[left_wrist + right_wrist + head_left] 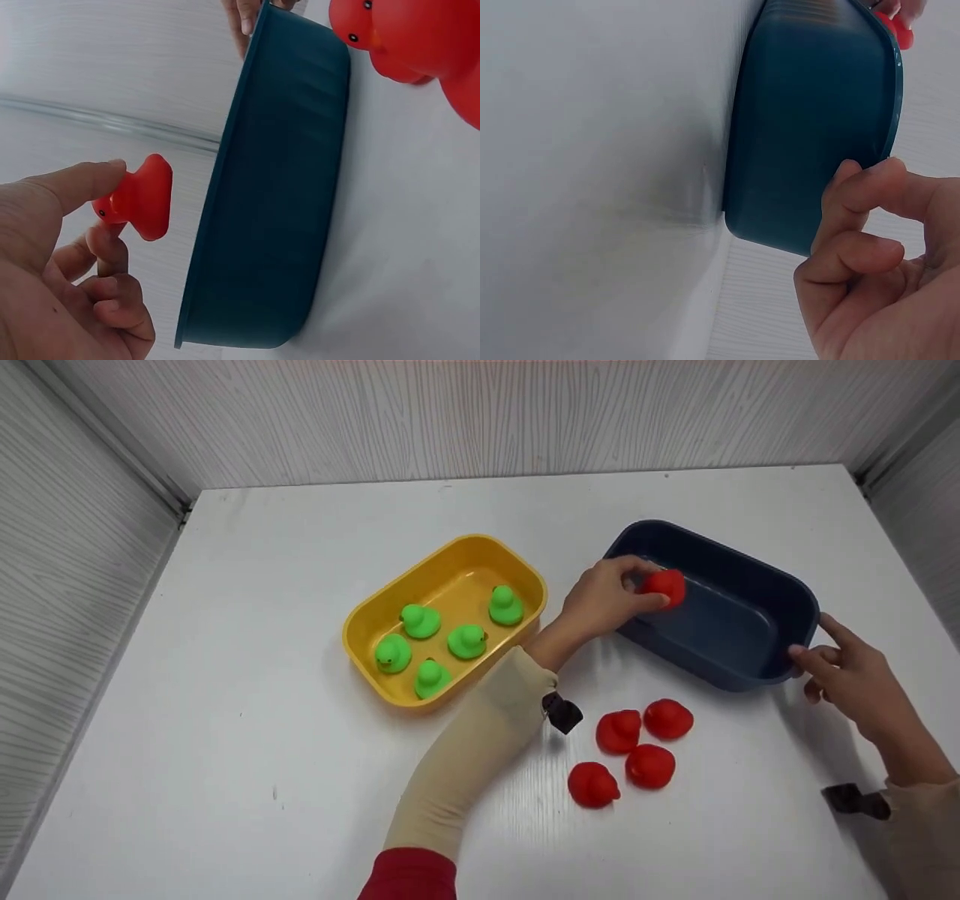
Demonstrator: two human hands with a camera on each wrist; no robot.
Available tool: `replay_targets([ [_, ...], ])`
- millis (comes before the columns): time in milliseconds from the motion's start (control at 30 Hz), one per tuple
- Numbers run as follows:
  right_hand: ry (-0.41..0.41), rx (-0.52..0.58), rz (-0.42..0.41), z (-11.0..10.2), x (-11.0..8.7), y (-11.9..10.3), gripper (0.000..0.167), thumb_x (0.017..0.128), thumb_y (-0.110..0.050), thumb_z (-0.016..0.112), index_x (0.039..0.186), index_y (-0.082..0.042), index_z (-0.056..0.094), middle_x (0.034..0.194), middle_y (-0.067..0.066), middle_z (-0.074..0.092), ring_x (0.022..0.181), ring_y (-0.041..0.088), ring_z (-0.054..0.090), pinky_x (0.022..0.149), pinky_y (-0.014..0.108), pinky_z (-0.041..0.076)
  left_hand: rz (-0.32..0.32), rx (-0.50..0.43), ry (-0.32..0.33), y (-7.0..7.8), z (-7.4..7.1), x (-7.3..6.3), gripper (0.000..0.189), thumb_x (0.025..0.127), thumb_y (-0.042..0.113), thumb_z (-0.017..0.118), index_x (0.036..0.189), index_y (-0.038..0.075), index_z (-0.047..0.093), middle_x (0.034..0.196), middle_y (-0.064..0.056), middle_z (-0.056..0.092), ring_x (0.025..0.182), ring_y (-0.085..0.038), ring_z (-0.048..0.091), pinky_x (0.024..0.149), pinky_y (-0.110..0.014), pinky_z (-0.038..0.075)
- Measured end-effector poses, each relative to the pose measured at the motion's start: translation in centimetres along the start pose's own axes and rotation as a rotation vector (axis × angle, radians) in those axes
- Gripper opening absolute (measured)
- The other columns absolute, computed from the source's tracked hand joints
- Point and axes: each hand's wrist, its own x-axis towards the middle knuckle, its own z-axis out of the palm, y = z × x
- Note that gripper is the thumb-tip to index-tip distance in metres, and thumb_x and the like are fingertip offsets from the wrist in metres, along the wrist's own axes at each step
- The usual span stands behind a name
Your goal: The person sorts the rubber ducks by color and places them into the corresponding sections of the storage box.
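Note:
Between thumb and fingertips, my left hand (pixel 602 597) pinches a red rubber duck (pixel 667 585) over the left end of a dark blue tub (pixel 727 619). In the left wrist view the duck (pixel 152 199) is held by its head, base turned toward the tub, just above the rim. My right hand (pixel 859 681) grips the tub's right end, thumb and fingers pinching its rim, as the right wrist view also shows. More red ducks (pixel 650 766), several of them, lie grouped on the table in front of the tub.
Left of the blue tub stands a yellow tub (pixel 457 585) with several green rubber ducks (pixel 468 641) inside. My left forearm reaches past its near right side. White wood-grain panels (pixel 465 427) border the white table (pixel 225 735) at the back and sides.

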Motion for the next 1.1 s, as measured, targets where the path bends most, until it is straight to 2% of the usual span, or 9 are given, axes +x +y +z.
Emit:
replay_targets([
  [233, -0.006, 0.006, 0.006, 0.0, 0.0, -0.3, 0.078, 0.100, -0.037, 0.048, 0.155, -0.004, 0.003, 0.070, -0.019, 0.059, 0.054, 0.008, 0.053, 0.054, 0.023, 0.040, -0.067, 0.119, 0.006, -0.2, 0.3, 0.5, 0.035, 0.084, 0.038, 0.073, 0.118, 0.030, 0.066, 0.084, 0.006, 0.059, 0.074, -0.009, 0.051, 0.063, -0.020, 0.037],
  [467, -0.008, 0.011, 0.012, 0.0, -0.1, -0.3, 0.078, 0.100, -0.037, 0.048, 0.155, -0.004, 0.003, 0.070, -0.019, 0.059, 0.054, 0.008, 0.053, 0.055, 0.023, 0.040, -0.112, 0.228, 0.040, -0.7, 0.9, 0.9, 0.037, 0.083, 0.042, 0.073, 0.118, 0.033, 0.066, 0.112, 0.010, 0.067, 0.088, -0.007, 0.058, 0.072, -0.021, 0.044],
  [700, -0.003, 0.002, -0.016, -0.2, -0.1, -0.1, 0.077, 0.100, -0.037, 0.049, 0.155, -0.005, 0.005, 0.069, -0.019, 0.061, 0.054, 0.007, 0.053, 0.054, 0.022, 0.039, -0.124, 0.267, 0.045, -0.8, 1.3, 0.9, 0.038, 0.084, 0.042, 0.073, 0.119, 0.030, 0.066, 0.110, 0.009, 0.068, 0.089, -0.007, 0.059, 0.072, -0.022, 0.045],
  [800, -0.005, 0.013, -0.014, -0.2, -0.1, 0.0, 0.077, 0.100, -0.036, 0.049, 0.155, -0.005, 0.005, 0.068, -0.018, 0.061, 0.053, 0.008, 0.053, 0.054, 0.022, 0.040, -0.137, 0.263, 0.032, -0.9, 1.3, 0.8, 0.038, 0.085, 0.040, 0.072, 0.120, 0.028, 0.066, 0.108, 0.008, 0.068, 0.084, -0.008, 0.058, 0.069, -0.022, 0.045],
  [933, -0.024, 0.062, 0.006, -0.2, -0.1, -0.1, 0.079, 0.100, -0.036, 0.050, 0.155, -0.006, 0.002, 0.067, -0.014, 0.061, 0.051, 0.010, 0.052, 0.052, 0.022, 0.043, -0.170, 0.255, 0.009, -0.8, 1.2, 0.8, 0.039, 0.086, 0.040, 0.072, 0.122, 0.027, 0.065, 0.102, 0.007, 0.068, 0.068, -0.010, 0.060, 0.061, -0.022, 0.046],
  [1100, -0.042, 0.084, 0.041, -0.2, -0.1, -0.2, 0.080, 0.099, -0.039, 0.050, 0.156, -0.011, 0.001, 0.066, -0.010, 0.062, 0.048, 0.013, 0.052, 0.049, 0.024, 0.044, -0.200, 0.252, -0.018, -0.6, 0.9, 0.6, 0.040, 0.086, 0.040, 0.071, 0.124, 0.029, 0.064, 0.096, 0.008, 0.066, 0.056, -0.010, 0.060, 0.057, -0.023, 0.048],
])
